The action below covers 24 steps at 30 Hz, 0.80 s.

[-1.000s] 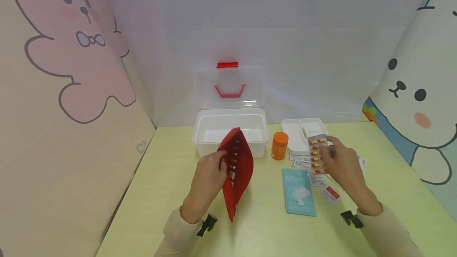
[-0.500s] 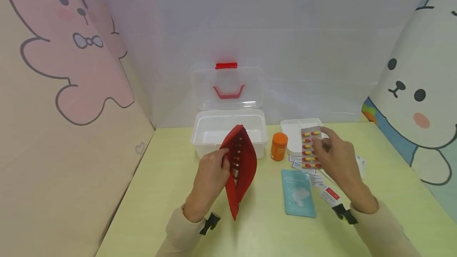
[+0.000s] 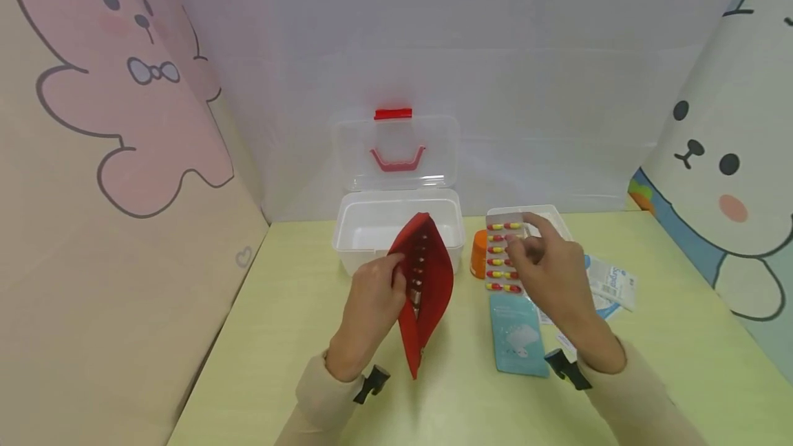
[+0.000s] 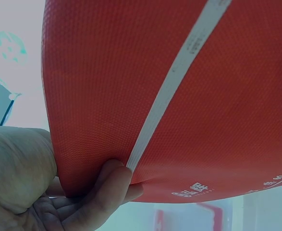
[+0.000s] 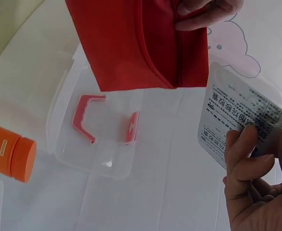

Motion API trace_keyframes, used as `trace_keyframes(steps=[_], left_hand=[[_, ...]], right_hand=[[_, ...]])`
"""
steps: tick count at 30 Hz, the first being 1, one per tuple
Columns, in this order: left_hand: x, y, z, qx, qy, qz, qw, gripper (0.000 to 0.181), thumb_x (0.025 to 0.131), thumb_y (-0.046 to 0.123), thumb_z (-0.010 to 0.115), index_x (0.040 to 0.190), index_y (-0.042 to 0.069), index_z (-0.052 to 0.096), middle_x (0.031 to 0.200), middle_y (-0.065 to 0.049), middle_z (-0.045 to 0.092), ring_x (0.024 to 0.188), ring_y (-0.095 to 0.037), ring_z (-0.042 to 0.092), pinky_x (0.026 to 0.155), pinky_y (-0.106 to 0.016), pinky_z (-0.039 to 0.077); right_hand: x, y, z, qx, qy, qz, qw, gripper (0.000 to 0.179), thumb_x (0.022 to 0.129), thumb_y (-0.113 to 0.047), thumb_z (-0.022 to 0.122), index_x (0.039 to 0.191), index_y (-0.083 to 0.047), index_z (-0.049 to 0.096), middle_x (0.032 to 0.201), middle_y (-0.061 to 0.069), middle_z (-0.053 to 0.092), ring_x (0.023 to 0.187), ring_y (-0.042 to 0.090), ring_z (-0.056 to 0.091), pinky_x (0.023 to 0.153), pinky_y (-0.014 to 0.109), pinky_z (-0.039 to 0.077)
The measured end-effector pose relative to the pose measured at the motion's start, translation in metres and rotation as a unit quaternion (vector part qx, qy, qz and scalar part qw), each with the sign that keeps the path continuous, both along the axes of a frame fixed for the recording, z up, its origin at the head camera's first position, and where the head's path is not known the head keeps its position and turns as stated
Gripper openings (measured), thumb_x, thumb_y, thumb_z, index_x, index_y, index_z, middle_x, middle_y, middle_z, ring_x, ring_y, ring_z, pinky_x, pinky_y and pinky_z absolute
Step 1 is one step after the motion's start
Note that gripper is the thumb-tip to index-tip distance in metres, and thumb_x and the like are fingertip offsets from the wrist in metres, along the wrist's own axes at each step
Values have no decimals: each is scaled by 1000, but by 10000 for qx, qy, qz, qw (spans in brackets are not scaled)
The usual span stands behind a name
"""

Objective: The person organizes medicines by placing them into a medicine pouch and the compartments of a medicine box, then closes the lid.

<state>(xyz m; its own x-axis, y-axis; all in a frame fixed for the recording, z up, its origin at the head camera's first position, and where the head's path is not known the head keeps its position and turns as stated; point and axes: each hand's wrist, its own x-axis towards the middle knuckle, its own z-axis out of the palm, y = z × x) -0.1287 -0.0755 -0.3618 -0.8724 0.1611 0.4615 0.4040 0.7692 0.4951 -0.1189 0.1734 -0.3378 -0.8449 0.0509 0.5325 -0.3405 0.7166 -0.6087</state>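
Note:
My left hand [image 3: 374,301] grips one side of a red fabric pouch [image 3: 436,288], whose mouth gapes open above the table. Small shiny pieces line up inside it. In the left wrist view the pouch [image 4: 179,120] shows a pale stripe and white lettering, and my thumb and fingers fold over its edge. My right hand [image 3: 554,274] pinches a blister pack of red and yellow capsules [image 3: 504,274], raised to the right of the pouch. Its silver printed back [image 5: 232,110] faces the right wrist camera.
Behind the pouch stands a white box [image 3: 365,226] with its clear lid [image 3: 427,136] raised. An orange bottle [image 3: 478,253] and a white tray [image 3: 554,215] are partly hidden behind the blister pack. A teal packet [image 3: 519,343] and white packets [image 3: 613,281] lie on the right.
My right hand has carried the blister pack leftward and slightly up, closer to the pouch, now overlapping the orange bottle. My left hand and the pouch have shifted a little to the right.

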Motion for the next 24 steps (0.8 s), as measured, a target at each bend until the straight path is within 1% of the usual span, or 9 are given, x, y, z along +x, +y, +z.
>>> trace_keyframes(steps=[3, 7, 12, 14, 18, 21, 24], left_hand=[[0, 2, 0, 11, 38, -26, 10000, 22, 90, 0, 59, 108, -3, 71, 96, -15, 74, 82, -24, 70, 71, -33, 59], [1, 5, 1, 45, 43, -37, 10000, 22, 91, 1, 58, 108, -2, 71, 96, -14, 74, 81, -23, 69, 69, -32, 59], [1, 8, 1, 39, 33, -37, 10000, 21, 91, 2, 59, 108, -2, 71, 96, -14, 74, 82, -24, 69, 71, -32, 59], [2, 9, 1, 38, 20, -25, 10000, 21, 91, 2, 60, 108, -2, 71, 96, -14, 74, 82, -24, 69, 72, -33, 59], [3, 11, 2, 43, 40, -16, 10000, 20, 90, 2, 62, 108, -1, 71, 96, -14, 74, 82, -24, 70, 73, -34, 59], [4, 13, 3, 39, 138, -56, 9999, 19, 89, 1, 62, 106, -2, 71, 94, -14, 74, 82, -25, 70, 74, -35, 59], [6, 14, 3, 34, 231, -112, 9997, 19, 88, 0, 62, 104, -2, 72, 93, -15, 74, 82, -25, 71, 74, -35, 59]], right_hand=[[1, -13, 0, 17, 76, 98, 9999, 37, 95, -14, 60, 129, -2, 55, 72, 8, 73, 50, 7, 50, 44, 20, 41], [2, -28, -1, -1, 182, 290, 9994, 37, 94, -12, 61, 129, -3, 55, 73, 6, 73, 51, 7, 51, 47, 20, 45], [1, -43, -8, 114, 295, 539, 9980, 40, 90, -9, 64, 128, -1, 55, 68, 2, 71, 51, 3, 53, 50, 21, 46], [-1, -49, -12, 183, 318, 642, 9973, 41, 89, -8, 65, 129, -1, 55, 64, -1, 68, 50, 2, 52, 48, 21, 44], [-3, -60, -17, 239, 200, 769, 9965, 46, 88, -8, 67, 131, 1, 53, 61, -1, 65, 48, 3, 52, 45, 21, 42], [-3, -69, -21, 325, 17, 781, 9964, 48, 88, -8, 67, 132, 2, 52, 64, 2, 67, 50, 5, 56, 46, 19, 45], [-3, -77, -23, 505, -113, 750, 9958, 48, 88, -8, 66, 132, 3, 51, 65, 5, 66, 49, 7, 55, 47, 19, 46]])
